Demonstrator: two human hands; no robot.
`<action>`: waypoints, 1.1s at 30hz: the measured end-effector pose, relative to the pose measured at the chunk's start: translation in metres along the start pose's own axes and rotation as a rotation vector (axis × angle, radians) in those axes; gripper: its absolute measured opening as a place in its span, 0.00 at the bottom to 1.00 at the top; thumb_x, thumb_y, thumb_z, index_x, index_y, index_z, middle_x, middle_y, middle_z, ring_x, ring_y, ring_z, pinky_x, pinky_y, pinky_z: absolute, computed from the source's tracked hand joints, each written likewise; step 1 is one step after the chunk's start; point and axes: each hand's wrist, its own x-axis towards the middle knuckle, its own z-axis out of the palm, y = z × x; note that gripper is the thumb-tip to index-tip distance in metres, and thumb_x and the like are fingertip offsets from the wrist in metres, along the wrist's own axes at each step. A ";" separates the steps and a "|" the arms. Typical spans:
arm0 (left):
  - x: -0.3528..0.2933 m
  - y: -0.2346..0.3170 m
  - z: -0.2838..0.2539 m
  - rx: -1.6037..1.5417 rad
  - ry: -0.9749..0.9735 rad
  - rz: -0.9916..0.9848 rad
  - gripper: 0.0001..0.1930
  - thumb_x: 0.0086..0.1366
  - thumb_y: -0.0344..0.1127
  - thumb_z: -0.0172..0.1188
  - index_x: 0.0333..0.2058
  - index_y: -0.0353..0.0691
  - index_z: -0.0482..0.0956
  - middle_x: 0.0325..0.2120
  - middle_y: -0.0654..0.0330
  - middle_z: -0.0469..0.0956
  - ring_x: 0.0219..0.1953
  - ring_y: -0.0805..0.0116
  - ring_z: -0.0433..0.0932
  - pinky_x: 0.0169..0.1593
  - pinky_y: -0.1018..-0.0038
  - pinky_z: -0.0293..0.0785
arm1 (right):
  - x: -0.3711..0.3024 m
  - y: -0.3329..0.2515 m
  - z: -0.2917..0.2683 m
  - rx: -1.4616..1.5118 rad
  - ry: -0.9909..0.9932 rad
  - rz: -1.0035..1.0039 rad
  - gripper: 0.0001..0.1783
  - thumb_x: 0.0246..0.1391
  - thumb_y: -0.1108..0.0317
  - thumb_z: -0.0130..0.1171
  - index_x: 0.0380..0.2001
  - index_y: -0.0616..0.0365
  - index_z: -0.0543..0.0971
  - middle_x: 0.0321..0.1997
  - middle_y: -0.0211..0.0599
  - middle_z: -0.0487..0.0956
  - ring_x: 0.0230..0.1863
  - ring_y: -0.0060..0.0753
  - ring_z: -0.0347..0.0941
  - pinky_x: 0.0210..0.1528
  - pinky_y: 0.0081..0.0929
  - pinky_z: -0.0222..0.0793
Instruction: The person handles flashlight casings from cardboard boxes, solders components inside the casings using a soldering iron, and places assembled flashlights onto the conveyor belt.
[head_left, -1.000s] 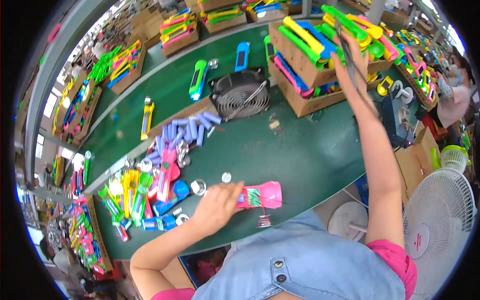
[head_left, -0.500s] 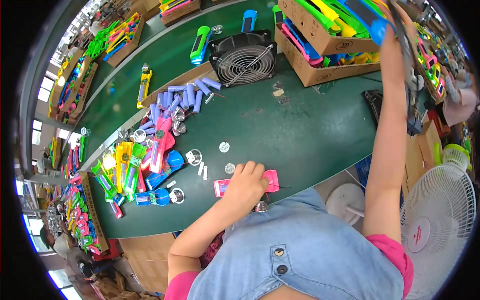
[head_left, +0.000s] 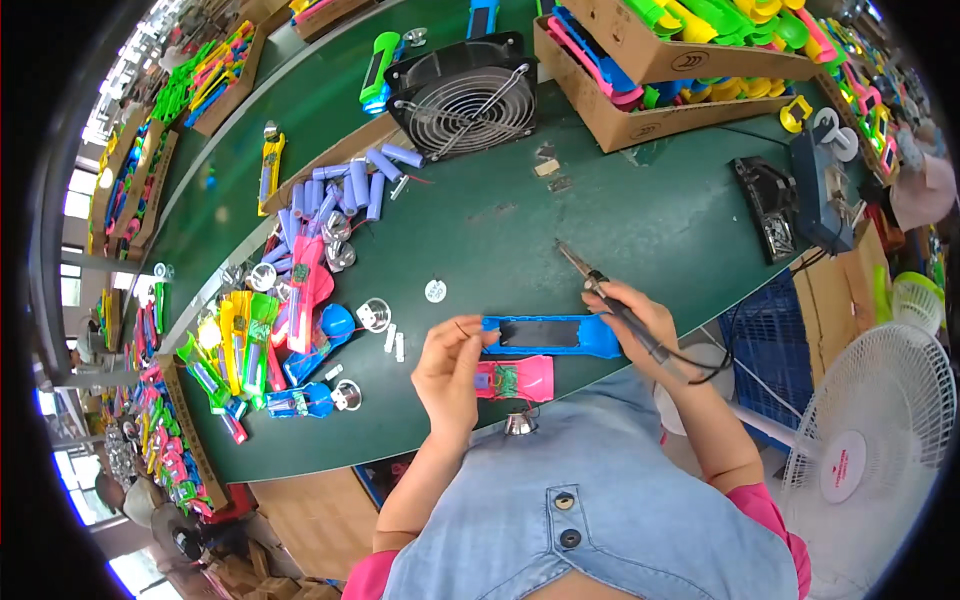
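A long blue flashlight casing [head_left: 575, 337] with a dark panel along its middle spans the space between my hands. My left hand [head_left: 450, 370] is closed in a pinch at its left end; a thin dark strand shows by the fingertips. My right hand [head_left: 640, 325] grips a soldering iron [head_left: 622, 312], tip pointing up and left above the table, the hand beside the casing's right end. Just below lies a pink casing [head_left: 535, 378] with a green circuit board, partly behind my left hand. A silver reflector cup [head_left: 520, 424] sits at the table's near edge.
Purple battery cells [head_left: 358, 185] and colourful casings [head_left: 240, 330] are heaped at the left. A black metal fan [head_left: 470, 110] stands at the back beside stacked cardboard boxes [head_left: 640, 125] of casings. On the right are a soldering station [head_left: 822, 190] and a white fan [head_left: 865, 450].
My right hand has come down from the boxes with the blue casing and soldering iron. My left hand has moved off the pink casing to the blue one's left end.
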 end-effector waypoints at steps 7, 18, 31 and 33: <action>0.022 0.011 -0.018 0.224 -0.016 -0.156 0.08 0.51 0.18 0.55 0.31 0.34 0.77 0.32 0.58 0.73 0.31 0.71 0.74 0.36 0.77 0.72 | -0.005 -0.002 0.005 -0.790 0.045 -0.710 0.16 0.36 0.69 0.66 0.34 0.52 0.77 0.18 0.28 0.73 0.22 0.27 0.70 0.56 0.47 0.57; 0.055 0.006 -0.015 1.023 -0.699 0.349 0.01 0.46 0.26 0.57 0.20 0.38 0.75 0.21 0.57 0.70 0.31 0.58 0.69 0.34 0.66 0.67 | -0.024 -0.009 0.038 0.317 0.286 0.211 0.07 0.48 0.78 0.54 0.33 0.69 0.72 0.28 0.43 0.76 0.23 0.28 0.74 0.22 0.21 0.72; 0.053 0.006 -0.009 1.168 -0.677 0.370 0.01 0.44 0.25 0.57 0.19 0.38 0.76 0.21 0.57 0.69 0.31 0.59 0.69 0.34 0.67 0.68 | -0.014 -0.007 0.041 0.283 0.186 0.257 0.08 0.47 0.76 0.57 0.33 0.67 0.74 0.31 0.40 0.77 0.25 0.24 0.76 0.21 0.14 0.67; 0.052 0.005 -0.009 1.172 -0.663 0.390 0.01 0.44 0.25 0.56 0.19 0.38 0.76 0.21 0.56 0.69 0.31 0.59 0.69 0.34 0.68 0.67 | -0.013 -0.008 0.043 0.258 0.184 0.261 0.08 0.47 0.76 0.57 0.33 0.67 0.74 0.31 0.40 0.77 0.25 0.24 0.76 0.20 0.14 0.67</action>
